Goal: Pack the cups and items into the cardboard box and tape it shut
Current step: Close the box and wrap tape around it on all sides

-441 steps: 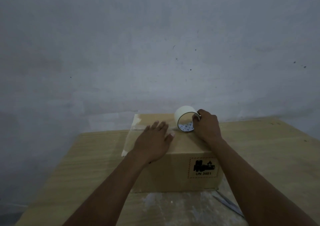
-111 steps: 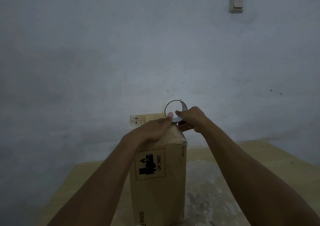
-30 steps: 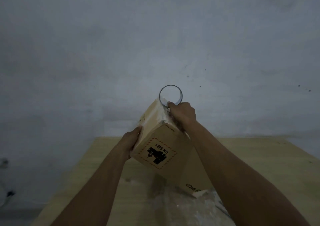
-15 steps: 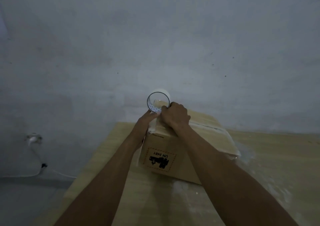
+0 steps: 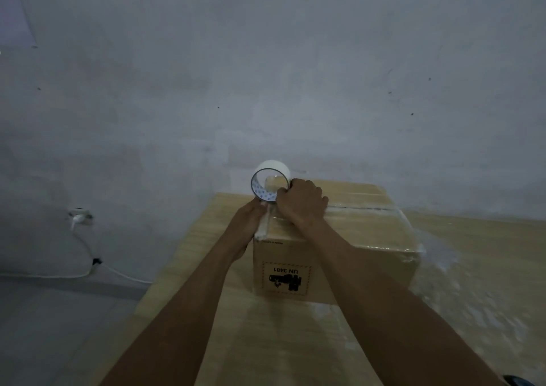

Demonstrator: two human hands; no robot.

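The closed cardboard box (image 5: 363, 235) lies flat on the wooden table (image 5: 289, 341), its UN 3481 label upside down on the side facing me. Clear tape runs along its top seam. My right hand (image 5: 301, 205) grips the roll of clear tape (image 5: 270, 183) at the box's top left edge, the roll standing on its rim. My left hand (image 5: 249, 223) presses a strip of tape against the box's left upper edge, fingers fairly straight. The cups and items are hidden inside the box.
A grey wall stands close behind the table. At the left, a wall socket (image 5: 79, 215) with a white cable (image 5: 88, 263) hangs above the floor. A dark object (image 5: 523, 381) shows at the bottom right corner. The table's left edge is near the box.
The box came down from a tilted, lifted pose to lie flat on the table. Since half a second ago both hands stay at its top left edge with the roll.
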